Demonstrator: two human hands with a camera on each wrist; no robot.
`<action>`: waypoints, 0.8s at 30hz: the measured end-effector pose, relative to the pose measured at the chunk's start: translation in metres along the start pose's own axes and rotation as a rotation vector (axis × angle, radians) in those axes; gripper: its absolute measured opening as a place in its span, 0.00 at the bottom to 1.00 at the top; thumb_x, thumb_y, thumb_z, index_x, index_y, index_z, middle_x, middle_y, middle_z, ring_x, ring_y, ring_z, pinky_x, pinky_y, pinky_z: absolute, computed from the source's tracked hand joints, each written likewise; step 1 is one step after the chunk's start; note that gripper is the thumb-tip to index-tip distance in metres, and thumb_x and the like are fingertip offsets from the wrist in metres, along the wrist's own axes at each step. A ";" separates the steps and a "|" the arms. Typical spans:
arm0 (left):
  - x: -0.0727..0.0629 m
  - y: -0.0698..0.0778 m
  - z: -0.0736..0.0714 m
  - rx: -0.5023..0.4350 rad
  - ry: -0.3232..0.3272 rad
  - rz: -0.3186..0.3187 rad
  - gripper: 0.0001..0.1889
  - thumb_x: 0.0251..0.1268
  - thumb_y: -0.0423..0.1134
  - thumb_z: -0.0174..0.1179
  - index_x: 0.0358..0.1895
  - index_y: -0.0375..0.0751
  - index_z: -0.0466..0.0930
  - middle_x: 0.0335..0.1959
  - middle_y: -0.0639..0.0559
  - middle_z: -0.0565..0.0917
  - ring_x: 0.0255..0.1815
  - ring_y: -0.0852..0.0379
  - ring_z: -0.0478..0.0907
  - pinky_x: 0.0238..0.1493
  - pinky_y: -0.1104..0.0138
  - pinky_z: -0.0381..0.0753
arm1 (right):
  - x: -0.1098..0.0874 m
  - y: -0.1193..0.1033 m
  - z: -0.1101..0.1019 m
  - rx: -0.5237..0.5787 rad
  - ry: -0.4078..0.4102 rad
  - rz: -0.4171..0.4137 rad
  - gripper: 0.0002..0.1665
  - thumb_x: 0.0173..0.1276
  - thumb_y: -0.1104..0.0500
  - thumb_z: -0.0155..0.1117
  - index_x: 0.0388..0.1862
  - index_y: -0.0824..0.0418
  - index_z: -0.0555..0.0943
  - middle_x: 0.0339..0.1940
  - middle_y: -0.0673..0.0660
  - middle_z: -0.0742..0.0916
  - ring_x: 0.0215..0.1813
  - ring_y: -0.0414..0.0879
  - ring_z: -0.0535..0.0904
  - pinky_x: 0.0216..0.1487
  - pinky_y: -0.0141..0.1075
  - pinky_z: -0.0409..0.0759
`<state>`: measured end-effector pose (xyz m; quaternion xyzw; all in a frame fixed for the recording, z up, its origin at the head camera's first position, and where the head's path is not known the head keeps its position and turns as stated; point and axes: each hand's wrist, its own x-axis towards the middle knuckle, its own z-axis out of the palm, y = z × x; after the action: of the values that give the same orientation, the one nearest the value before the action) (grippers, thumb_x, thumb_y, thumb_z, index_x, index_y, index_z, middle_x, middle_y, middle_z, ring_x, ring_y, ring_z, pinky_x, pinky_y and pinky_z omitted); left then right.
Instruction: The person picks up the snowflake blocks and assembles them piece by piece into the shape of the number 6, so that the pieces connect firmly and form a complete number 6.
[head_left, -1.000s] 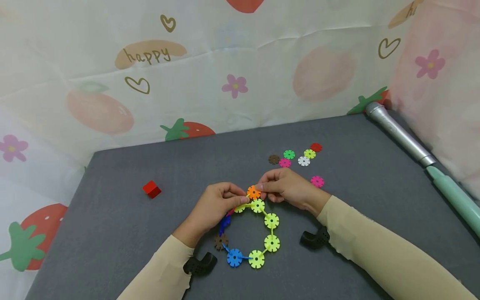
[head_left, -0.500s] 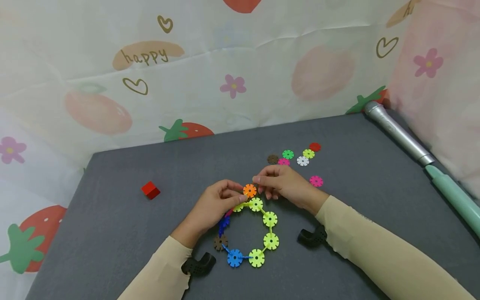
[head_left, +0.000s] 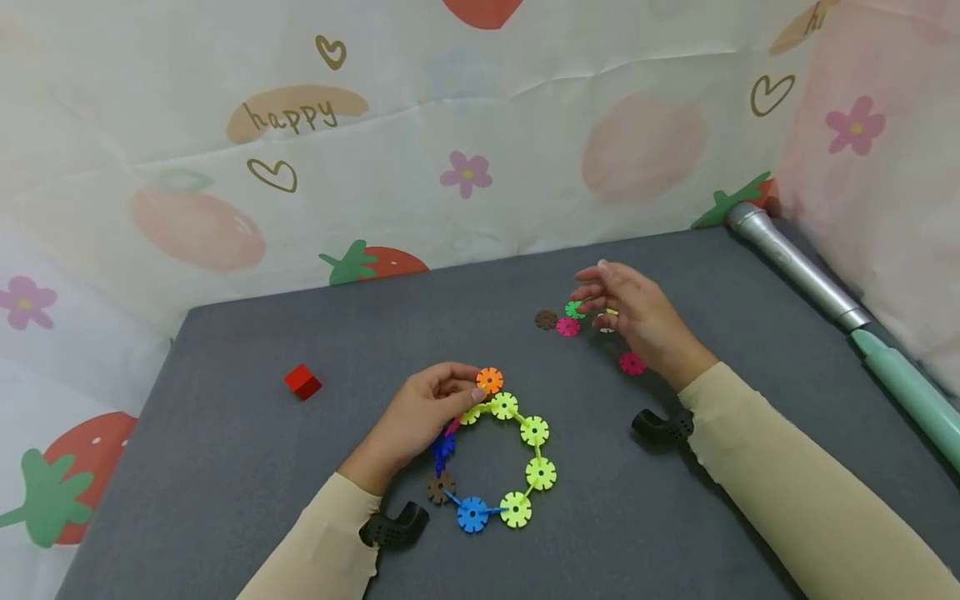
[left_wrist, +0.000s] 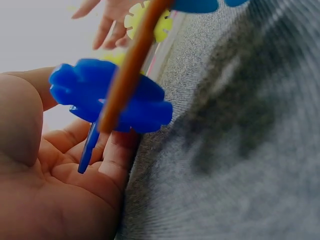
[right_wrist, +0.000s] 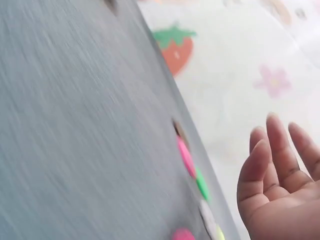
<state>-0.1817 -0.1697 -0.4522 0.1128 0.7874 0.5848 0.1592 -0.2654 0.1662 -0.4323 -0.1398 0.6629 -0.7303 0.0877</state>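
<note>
In the head view, my left hand (head_left: pixel 420 408) pinches the upper left of a ring of interlocking plastic snowflake discs (head_left: pixel 540 473). An orange disc (head_left: pixel 490 381) stands at its top, by my fingertips. Yellow-green discs form the right side; a light blue disc (head_left: pixel 472 515) and a brown disc (head_left: pixel 441 487) lie at the bottom and lower left. A dark blue disc (left_wrist: pixel 145 110) shows close up in the left wrist view, partly behind the brown one's edge. My right hand (head_left: pixel 641 317) holds nothing, fingers loosely bent, above the loose discs.
Loose discs lie toward the back: brown (head_left: pixel 546 320), pink (head_left: pixel 567 327), green (head_left: pixel 573 309), and another pink (head_left: pixel 632 363). White and yellow ones are mostly hidden by my right hand. A red cube (head_left: pixel 303 382) sits left, a microphone (head_left: pixel 802 267) along the right edge.
My right hand has let go of the orange disc and moved right and back, over the loose discs. The ring, still in my left hand, has shifted slightly left.
</note>
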 end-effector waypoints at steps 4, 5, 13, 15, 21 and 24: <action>0.000 0.000 -0.001 -0.005 -0.009 0.009 0.21 0.83 0.40 0.65 0.69 0.32 0.80 0.53 0.45 0.88 0.53 0.49 0.84 0.57 0.57 0.82 | 0.001 -0.004 -0.025 0.057 0.083 -0.034 0.30 0.89 0.40 0.53 0.68 0.63 0.77 0.57 0.58 0.83 0.60 0.55 0.79 0.56 0.43 0.78; 0.000 0.000 -0.001 -0.007 -0.010 0.012 0.21 0.83 0.40 0.65 0.69 0.32 0.80 0.53 0.45 0.88 0.53 0.49 0.84 0.57 0.57 0.82 | 0.002 -0.004 -0.030 0.063 0.103 -0.042 0.30 0.89 0.40 0.53 0.69 0.64 0.76 0.57 0.58 0.83 0.60 0.55 0.78 0.56 0.42 0.78; -0.001 0.000 -0.002 -0.026 -0.015 0.021 0.20 0.83 0.39 0.65 0.69 0.32 0.80 0.52 0.45 0.88 0.52 0.49 0.83 0.55 0.59 0.82 | 0.005 0.007 -0.061 -0.129 0.189 -0.073 0.28 0.90 0.43 0.53 0.71 0.62 0.77 0.66 0.65 0.81 0.65 0.57 0.77 0.60 0.40 0.79; -0.001 0.000 -0.002 -0.027 -0.014 0.020 0.20 0.83 0.39 0.65 0.69 0.32 0.80 0.52 0.45 0.87 0.51 0.49 0.83 0.55 0.60 0.82 | 0.005 0.011 -0.067 -0.244 0.201 -0.056 0.30 0.90 0.43 0.53 0.75 0.64 0.75 0.68 0.67 0.79 0.66 0.58 0.77 0.59 0.39 0.80; -0.001 0.001 -0.001 -0.021 -0.014 0.014 0.21 0.83 0.39 0.65 0.69 0.32 0.80 0.53 0.44 0.88 0.52 0.49 0.83 0.55 0.60 0.82 | 0.005 0.017 -0.075 -0.621 0.155 0.032 0.38 0.87 0.43 0.60 0.82 0.67 0.69 0.71 0.68 0.77 0.67 0.61 0.76 0.62 0.49 0.77; 0.000 0.001 0.000 -0.015 -0.014 0.013 0.21 0.83 0.40 0.65 0.69 0.32 0.80 0.53 0.45 0.88 0.52 0.49 0.83 0.55 0.59 0.82 | 0.007 0.019 -0.075 -0.754 0.124 0.034 0.33 0.87 0.50 0.63 0.78 0.71 0.74 0.69 0.70 0.76 0.66 0.64 0.74 0.64 0.57 0.72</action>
<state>-0.1815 -0.1695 -0.4512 0.1205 0.7810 0.5910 0.1618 -0.2970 0.2324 -0.4571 -0.1068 0.8912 -0.4408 0.0017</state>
